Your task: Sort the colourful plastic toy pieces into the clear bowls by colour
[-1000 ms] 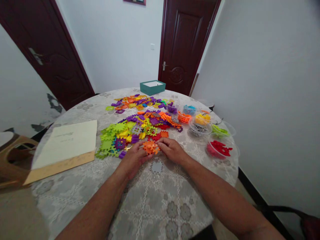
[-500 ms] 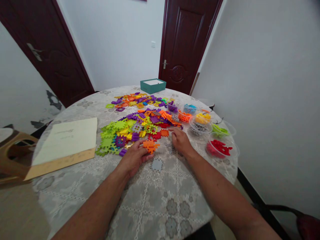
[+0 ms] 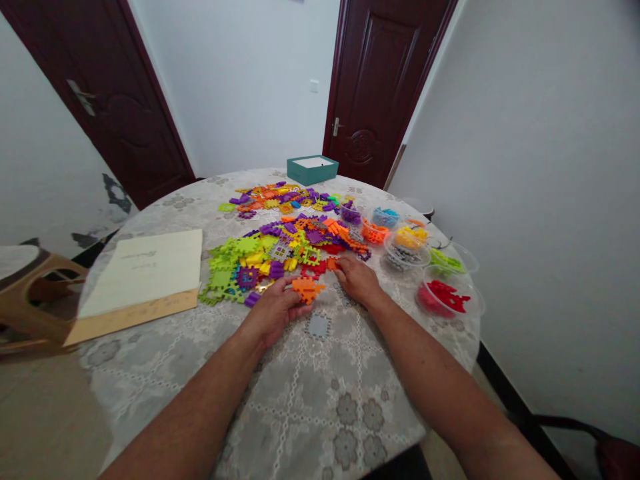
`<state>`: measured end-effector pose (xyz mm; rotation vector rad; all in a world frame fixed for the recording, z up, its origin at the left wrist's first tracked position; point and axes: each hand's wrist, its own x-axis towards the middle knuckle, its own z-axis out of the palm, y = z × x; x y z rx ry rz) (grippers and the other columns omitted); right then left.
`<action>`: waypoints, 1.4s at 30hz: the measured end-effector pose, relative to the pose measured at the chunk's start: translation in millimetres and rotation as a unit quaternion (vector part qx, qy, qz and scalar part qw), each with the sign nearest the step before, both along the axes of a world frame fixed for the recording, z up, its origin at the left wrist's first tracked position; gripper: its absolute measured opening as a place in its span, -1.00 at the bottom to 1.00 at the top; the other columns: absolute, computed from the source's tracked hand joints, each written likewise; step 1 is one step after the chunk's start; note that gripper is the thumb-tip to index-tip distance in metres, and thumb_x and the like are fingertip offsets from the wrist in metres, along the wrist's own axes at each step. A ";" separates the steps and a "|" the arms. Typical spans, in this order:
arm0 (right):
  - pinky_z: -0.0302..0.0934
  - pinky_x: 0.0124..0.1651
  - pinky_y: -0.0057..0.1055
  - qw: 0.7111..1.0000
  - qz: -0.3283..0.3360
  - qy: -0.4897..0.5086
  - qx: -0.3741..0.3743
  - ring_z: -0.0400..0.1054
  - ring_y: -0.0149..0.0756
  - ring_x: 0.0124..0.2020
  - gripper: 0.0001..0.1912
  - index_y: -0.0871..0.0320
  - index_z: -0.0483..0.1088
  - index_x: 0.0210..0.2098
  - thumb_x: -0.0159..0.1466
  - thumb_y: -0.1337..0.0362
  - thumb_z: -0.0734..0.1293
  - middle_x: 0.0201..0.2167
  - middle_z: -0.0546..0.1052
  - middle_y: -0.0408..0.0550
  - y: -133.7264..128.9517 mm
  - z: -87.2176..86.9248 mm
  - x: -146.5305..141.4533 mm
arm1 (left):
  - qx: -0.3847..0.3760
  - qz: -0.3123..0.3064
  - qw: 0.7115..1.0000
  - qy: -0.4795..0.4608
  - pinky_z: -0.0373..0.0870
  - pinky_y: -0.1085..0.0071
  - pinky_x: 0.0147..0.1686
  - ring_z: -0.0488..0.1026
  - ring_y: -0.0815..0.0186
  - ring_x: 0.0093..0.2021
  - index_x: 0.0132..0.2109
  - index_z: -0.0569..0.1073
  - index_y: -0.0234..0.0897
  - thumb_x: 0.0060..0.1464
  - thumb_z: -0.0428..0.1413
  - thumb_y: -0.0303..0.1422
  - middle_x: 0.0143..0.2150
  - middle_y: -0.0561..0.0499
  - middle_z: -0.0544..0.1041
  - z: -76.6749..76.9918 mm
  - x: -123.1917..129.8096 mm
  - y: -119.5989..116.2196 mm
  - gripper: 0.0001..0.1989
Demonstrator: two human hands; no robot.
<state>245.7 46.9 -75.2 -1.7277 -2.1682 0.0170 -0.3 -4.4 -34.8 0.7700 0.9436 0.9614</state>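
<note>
My left hand [image 3: 279, 308] is closed on several orange toothed building tiles [image 3: 307, 290], held just above the tablecloth. At the near edge of the big heap, my right hand [image 3: 357, 277] has its fingertips on a single orange building tile [image 3: 331, 265], which they partly cover. Red toothed tiles [image 3: 314, 270] lie beside that one. A grey square tile [image 3: 319, 326] rests flat on the cloth, close to my left fingers. Beyond both hands spreads the heap of mixed green, yellow, purple, red and orange pieces [image 3: 240, 256].
Clear plastic tubs of colour-sorted pieces stand on the right, among them a red-filled tub [image 3: 434, 313] and a yellow-filled one [image 3: 412, 236]. Farther back lie a second heap [image 3: 270, 202] and a green box [image 3: 313, 175]. A sheet on a board [image 3: 143, 267] is at left.
My right fingers have come down onto the orange tile at the heap's edge. My left hand keeps its tiles in about the same place. The whole view has shifted slightly.
</note>
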 end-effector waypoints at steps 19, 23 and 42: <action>0.18 -0.15 -0.41 0.984 -0.093 0.152 0.021 0.46 -0.23 -0.20 -0.68 0.13 0.54 -0.24 0.46 0.22 0.17 -0.24 0.63 0.01 4.5 -3.5 25.2 | 0.007 -0.008 1.000 0.000 0.68 0.30 -0.19 0.59 0.34 -0.26 0.17 0.43 -0.29 0.06 0.21 -0.62 -0.12 -0.09 0.59 1.6 -1.6 -0.8 -0.48; 0.21 -0.15 -0.39 0.982 -0.096 0.161 -0.001 0.48 -0.22 -0.22 -0.74 0.12 0.56 -0.20 0.42 0.22 0.23 -0.26 0.64 -0.02 -1.3 -0.6 25.3 | 0.007 -0.011 1.000 -0.009 0.68 0.28 -0.17 0.58 0.34 -0.27 0.18 0.43 -0.29 0.05 0.23 -0.61 -0.16 -0.06 0.57 0.1 -2.2 -0.5 -0.47; 0.37 -0.09 -0.30 0.923 -0.046 0.381 0.027 0.48 -0.23 -0.21 -0.64 0.11 0.50 0.05 0.35 0.15 0.25 -0.16 0.60 -0.05 -13.2 10.5 7.1 | 0.025 -0.027 0.999 -0.007 0.69 0.32 -0.15 0.63 0.25 -0.09 0.19 0.46 -0.30 0.07 0.27 -0.56 0.08 -0.21 0.59 -0.7 -4.5 2.3 -0.48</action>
